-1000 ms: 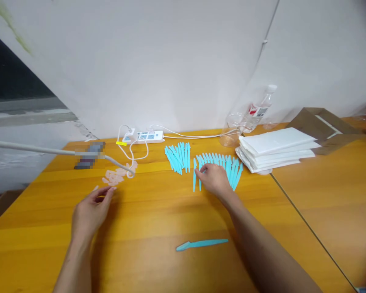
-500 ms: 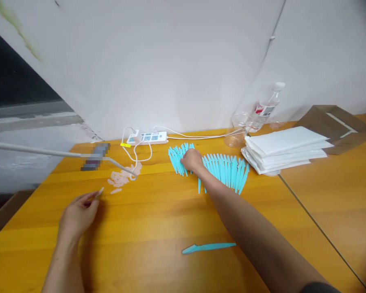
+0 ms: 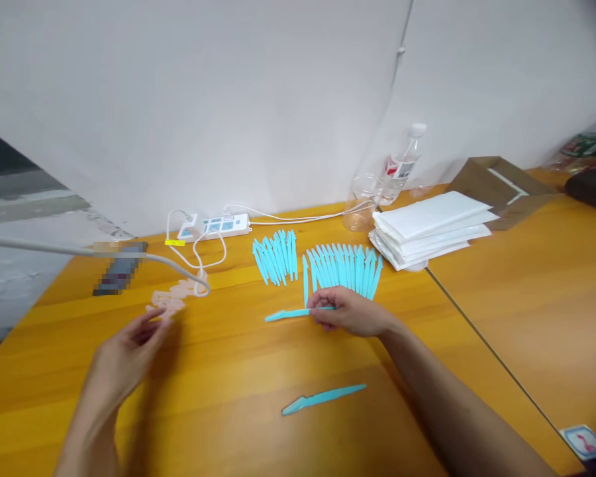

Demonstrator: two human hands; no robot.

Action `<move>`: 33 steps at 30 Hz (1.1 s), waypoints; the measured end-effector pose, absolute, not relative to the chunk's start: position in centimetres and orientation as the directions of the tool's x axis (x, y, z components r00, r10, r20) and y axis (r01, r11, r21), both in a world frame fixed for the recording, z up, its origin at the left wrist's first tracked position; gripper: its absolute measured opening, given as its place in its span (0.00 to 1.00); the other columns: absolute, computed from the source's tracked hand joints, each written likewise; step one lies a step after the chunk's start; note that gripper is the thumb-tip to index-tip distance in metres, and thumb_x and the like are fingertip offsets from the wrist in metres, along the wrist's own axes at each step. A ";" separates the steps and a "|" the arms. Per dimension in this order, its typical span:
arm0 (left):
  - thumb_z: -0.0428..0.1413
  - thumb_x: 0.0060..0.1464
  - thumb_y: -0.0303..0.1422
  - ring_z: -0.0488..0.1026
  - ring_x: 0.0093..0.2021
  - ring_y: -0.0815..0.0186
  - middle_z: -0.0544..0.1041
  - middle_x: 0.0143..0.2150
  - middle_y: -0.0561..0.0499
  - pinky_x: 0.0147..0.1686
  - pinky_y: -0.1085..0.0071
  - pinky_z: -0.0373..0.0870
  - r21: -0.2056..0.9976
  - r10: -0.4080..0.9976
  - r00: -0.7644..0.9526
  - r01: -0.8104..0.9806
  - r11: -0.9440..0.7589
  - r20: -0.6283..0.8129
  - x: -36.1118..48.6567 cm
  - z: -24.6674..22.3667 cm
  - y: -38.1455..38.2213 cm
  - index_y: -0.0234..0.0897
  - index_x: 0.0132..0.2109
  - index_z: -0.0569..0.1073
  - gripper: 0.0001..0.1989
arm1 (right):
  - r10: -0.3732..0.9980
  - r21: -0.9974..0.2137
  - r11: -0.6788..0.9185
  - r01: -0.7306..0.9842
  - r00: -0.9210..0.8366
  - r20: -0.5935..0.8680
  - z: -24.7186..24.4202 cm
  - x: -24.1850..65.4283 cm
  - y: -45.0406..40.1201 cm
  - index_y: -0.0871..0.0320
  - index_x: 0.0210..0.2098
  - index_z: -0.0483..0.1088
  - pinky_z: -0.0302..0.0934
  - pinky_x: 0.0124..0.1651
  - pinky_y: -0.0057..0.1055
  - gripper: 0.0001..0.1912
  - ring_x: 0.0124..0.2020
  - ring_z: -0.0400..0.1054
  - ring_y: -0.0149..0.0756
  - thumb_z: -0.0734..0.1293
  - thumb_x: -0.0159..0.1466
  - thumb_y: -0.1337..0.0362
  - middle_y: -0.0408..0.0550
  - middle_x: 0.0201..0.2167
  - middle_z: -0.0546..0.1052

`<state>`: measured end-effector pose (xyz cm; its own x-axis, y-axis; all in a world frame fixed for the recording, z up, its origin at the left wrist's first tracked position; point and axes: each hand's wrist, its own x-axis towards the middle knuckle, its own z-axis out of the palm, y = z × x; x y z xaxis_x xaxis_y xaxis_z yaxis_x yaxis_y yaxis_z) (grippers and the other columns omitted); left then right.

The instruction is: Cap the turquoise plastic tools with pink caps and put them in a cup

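Observation:
My right hand (image 3: 345, 311) pinches the handle end of a light-blue eyebrow razor (image 3: 285, 315), whose blade end points left. Just behind that hand lies a fanned row of similar blue razors (image 3: 345, 262). Left of it is a smaller, overlapping group of them (image 3: 275, 255). One single razor (image 3: 322, 397) rests at the front of the table. My left hand (image 3: 129, 351) has thumb and forefinger together at the near edge of a heap of small, pale pink, translucent caps (image 3: 176, 295). A cap seems to be between its fingertips, hard to separate from the heap.
A white power strip (image 3: 226, 225) with looped cables stands by the wall. A pixelated dark object (image 3: 120, 268) lies at left. Towards the right are a clear cup (image 3: 360, 202), a plastic bottle (image 3: 400, 169), stacked white packets (image 3: 432, 218) and a brown carton (image 3: 499, 192).
My right hand has come back from the smaller razor group, carrying one razor towards me. My left hand has stayed near the caps. The view has turned somewhat to the right.

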<state>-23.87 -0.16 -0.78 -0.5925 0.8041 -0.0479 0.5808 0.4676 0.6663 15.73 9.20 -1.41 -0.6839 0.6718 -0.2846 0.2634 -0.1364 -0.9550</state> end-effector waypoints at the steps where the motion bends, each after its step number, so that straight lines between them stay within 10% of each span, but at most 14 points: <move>1: 0.64 0.44 0.50 0.78 0.35 0.62 0.83 0.39 0.51 0.41 0.66 0.74 0.791 0.866 -0.481 0.475 0.386 -0.134 -21.3 -0.5 0.2 0.41 0.47 0.77 0.25 | 0.659 -0.956 -0.142 0.256 -0.696 -0.284 -1.9 16.1 8.9 0.59 0.36 0.69 0.56 0.27 0.24 0.10 0.24 0.63 0.27 0.66 0.62 0.57 0.40 0.24 0.70; 10: 0.67 0.47 0.41 0.81 0.42 0.61 0.83 0.44 0.43 0.36 0.70 0.78 0.925 0.901 -0.262 -0.256 0.281 -0.347 -8.1 -3.6 2.5 0.34 0.41 0.72 0.19 | 0.730 -0.967 -0.185 0.176 -0.634 -0.255 -3.2 17.1 9.3 0.60 0.37 0.68 0.49 0.26 0.25 0.16 0.24 0.57 0.25 0.67 0.63 0.51 0.38 0.23 0.67; 33: 0.67 0.47 0.41 0.81 0.39 0.62 0.83 0.39 0.43 0.36 0.70 0.78 0.923 0.910 -0.248 -0.281 0.261 -0.332 -7.4 -4.5 1.9 0.32 0.40 0.75 0.18 | 0.715 -0.947 -0.265 0.180 -0.623 -0.318 -3.3 17.0 8.6 0.58 0.37 0.67 0.44 0.22 0.24 0.19 0.21 0.52 0.24 0.68 0.61 0.47 0.36 0.23 0.64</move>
<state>-7.44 1.89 -4.52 -0.2478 0.9100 -0.3325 -0.2814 0.2608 0.9235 16.97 8.59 -3.32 -0.6229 0.7149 -0.3178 0.1795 -0.2647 -0.9475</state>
